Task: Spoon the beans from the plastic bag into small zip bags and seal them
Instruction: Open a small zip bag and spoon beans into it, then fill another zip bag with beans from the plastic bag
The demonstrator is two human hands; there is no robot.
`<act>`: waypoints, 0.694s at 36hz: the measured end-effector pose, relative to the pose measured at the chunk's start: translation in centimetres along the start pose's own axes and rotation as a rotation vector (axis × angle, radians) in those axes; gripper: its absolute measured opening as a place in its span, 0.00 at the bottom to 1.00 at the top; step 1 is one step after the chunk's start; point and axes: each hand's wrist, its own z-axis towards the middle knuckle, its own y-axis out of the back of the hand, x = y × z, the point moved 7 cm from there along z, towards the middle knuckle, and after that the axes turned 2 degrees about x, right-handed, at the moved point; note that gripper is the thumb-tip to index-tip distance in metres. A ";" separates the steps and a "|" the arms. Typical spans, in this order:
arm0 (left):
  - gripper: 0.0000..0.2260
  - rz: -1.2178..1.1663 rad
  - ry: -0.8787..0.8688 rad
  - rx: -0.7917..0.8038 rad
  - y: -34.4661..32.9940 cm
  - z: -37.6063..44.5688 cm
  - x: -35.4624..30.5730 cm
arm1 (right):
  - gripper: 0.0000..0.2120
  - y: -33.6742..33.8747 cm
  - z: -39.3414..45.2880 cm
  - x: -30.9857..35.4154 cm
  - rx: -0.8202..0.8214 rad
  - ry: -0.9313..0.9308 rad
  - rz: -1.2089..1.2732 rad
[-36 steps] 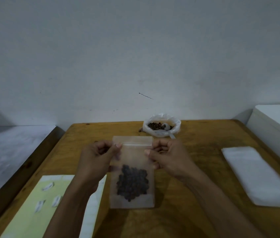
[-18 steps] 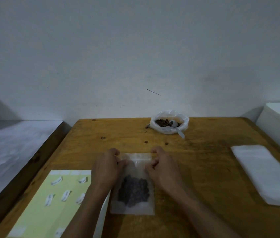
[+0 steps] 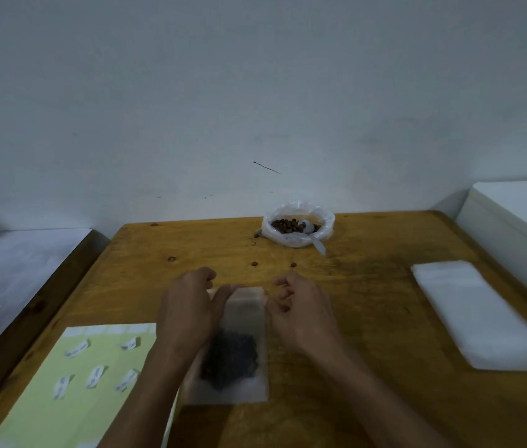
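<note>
Zip bag (image 3: 239, 347), holding beans, now lies flat on the table (image 3: 369, 286); 1 second ago we held it upright. Left hand (image 3: 188, 315) presses its thumb on the zip strip; right hand (image 3: 301, 312), fingers loosely curled, has let go. Sealing appears underway.

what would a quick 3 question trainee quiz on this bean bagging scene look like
1. True or false: the zip bag with beans lies flat on the table.
2. Where is the spoon? A) in the plastic bag B) on the label sheet
3. Which hand touches the zip strip?

Key:
1. True
2. A
3. The left hand, with its thumb; the right hand is curled beside the bag, contact unclear.
</note>
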 end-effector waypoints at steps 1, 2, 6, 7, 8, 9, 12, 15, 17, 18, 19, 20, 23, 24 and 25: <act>0.22 -0.025 -0.027 -0.006 0.1 0.0 -1.1 | 0.16 1.0 -0.2 -0.1 -0.025 -0.004 0.011; 0.22 -0.055 -0.057 -0.012 0.1 0.0 -2.3 | 0.15 2.2 -0.3 -0.4 -0.058 -0.006 0.019; 0.17 -0.163 -0.150 -0.007 -1.0 -0.3 -7.8 | 0.08 8.2 -1.0 -2.1 -0.233 -0.023 0.035; 0.16 -0.177 -0.184 -0.006 -1.5 -0.5 -9.5 | 0.07 9.8 -1.1 -2.8 -0.280 -0.039 0.030; 0.14 -0.197 -0.221 -0.001 -2.0 -0.7 -11.2 | 0.06 11.5 -1.2 -3.8 -0.330 -0.063 0.024; 0.13 -0.224 -0.251 0.017 -2.7 -1.1 -12.8 | 0.07 13.0 -1.3 -5.0 -0.377 -0.088 0.020; 0.07 -0.303 -0.286 0.164 -6.0 -2.0 -17.3 | 0.13 16.5 -1.3 -9.1 -0.437 -0.201 -0.016; 0.07 -0.322 -0.281 0.314 -10.2 -2.3 -20.9 | 0.19 19.1 -1.4 -13.3 -0.462 -0.318 -0.136; 0.06 -0.353 -0.229 0.425 -13.1 -2.2 -22.6 | 0.23 20.3 -1.6 -15.6 -0.462 -0.386 -0.231; 0.06 -0.352 -0.208 0.462 -14.3 -2.1 -23.2 | 0.24 20.7 -1.8 -16.6 -0.454 -0.413 -0.266; 0.08 -0.347 -0.204 0.477 -15.4 -1.9 -23.8 | 0.26 21.0 -2.0 -17.5 -0.442 -0.439 -0.282; 0.10 -0.337 -0.201 0.481 -16.4 -1.7 -24.3 | 0.28 21.1 -2.1 -18.3 -0.428 -0.461 -0.285; 0.16 -0.318 -0.166 0.475 -18.4 -1.1 -25.5 | 0.31 21.1 -2.4 -20.0 -0.392 -0.480 -0.277; 0.16 -0.297 -0.160 0.475 -18.9 -0.9 -25.8 | 0.31 21.1 -2.4 -20.3 -0.394 -0.477 -0.270; 0.15 -0.275 -0.159 0.482 -19.3 -0.8 -26.0 | 0.31 21.0 -2.5 -20.5 -0.406 -0.473 -0.257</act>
